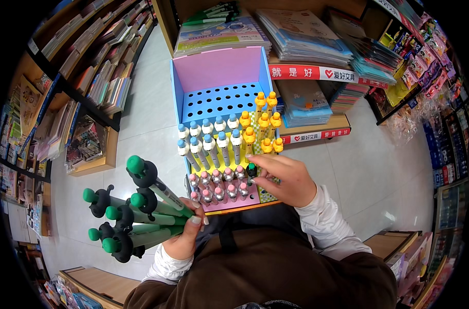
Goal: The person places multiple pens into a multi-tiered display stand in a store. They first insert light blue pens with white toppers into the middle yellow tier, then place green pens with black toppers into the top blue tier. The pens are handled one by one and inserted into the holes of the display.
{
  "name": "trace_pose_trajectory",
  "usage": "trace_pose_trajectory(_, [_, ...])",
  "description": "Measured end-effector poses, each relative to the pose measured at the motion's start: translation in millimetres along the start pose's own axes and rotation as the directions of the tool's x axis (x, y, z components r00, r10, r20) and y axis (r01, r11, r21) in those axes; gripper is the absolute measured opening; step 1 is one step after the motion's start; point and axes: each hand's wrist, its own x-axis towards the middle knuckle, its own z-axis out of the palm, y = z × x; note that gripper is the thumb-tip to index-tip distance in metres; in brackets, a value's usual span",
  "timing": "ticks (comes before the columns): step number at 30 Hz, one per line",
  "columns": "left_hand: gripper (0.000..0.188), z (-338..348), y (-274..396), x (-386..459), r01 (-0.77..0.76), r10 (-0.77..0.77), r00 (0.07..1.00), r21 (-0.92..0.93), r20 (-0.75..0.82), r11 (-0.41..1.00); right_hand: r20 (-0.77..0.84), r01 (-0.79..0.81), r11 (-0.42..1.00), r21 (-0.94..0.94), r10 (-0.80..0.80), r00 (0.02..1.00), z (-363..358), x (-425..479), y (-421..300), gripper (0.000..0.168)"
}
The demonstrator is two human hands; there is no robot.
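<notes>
My left hand (184, 235) grips a bunch of green pens (161, 210) by their lower ends. Black figures and green push tops fan out to the left. Before me stands a tiered cardboard pen display box (215, 65). At its front right, my right hand (286, 179) has thumb and index finger apart beside a single green-topped pen (251, 170) in a hole. Whether a fingertip touches that pen is unclear. Pink-topped pens (219, 193) fill the front rows, blue-topped pens (209, 148) the middle tier, and yellow duck-topped pens (264, 121) the right side.
Behind the box, a shelf holds stacked plastic folders (304, 34) and more green pens (213, 13). Bookshelves (99, 73) line the left. Bagged goods (423, 65) hang at the right. The box's upper blue tier (219, 99) shows rows of bare holes.
</notes>
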Motion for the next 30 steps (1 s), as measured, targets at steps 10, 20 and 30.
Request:
trace_pose_trajectory(10, [0.026,-4.3,-0.7,-0.2,0.021,-0.019,0.998,-0.036,0.057,0.999,0.037,0.008,0.997,-0.073,-0.005,0.999,1.1,1.9,1.1,0.042])
trace_pose_trajectory(20, [0.029,2.6,-0.1,0.7,0.014,-0.014,1.000,0.025,0.010,1.000,0.083,-0.045,0.998,-0.046,0.049,0.995,-0.6,1.3,0.3,0.043])
trace_pose_trajectory(30, [0.030,2.7,1.1,-0.2,0.036,-0.036,0.999,0.031,0.011,0.999,0.052,0.004,0.997,-0.075,0.000,0.999,1.4,0.4,2.2,0.043])
